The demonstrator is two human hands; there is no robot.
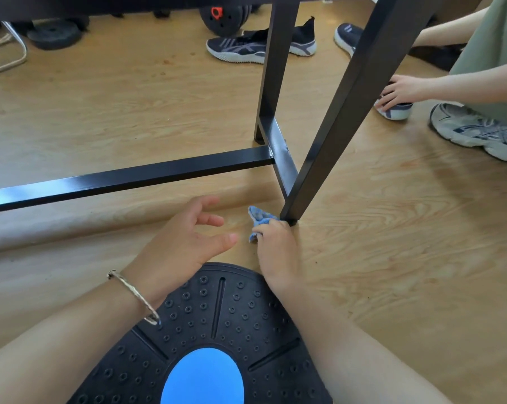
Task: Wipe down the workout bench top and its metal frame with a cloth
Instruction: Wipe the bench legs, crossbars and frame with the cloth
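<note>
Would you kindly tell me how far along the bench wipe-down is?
Done: nothing shows what was wiped. In hand: the right hand holds the blue cloth at the foot of the near leg; the left hand is open. Left, perhaps: the crossbar and far leg.

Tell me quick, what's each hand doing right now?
Left hand: open, holding nothing.
Right hand: gripping the blue cloth by the bench leg.

cloth (259,220) left of frame leg (342,118) foot; balance board (232,330) nearer, before both.
</note>
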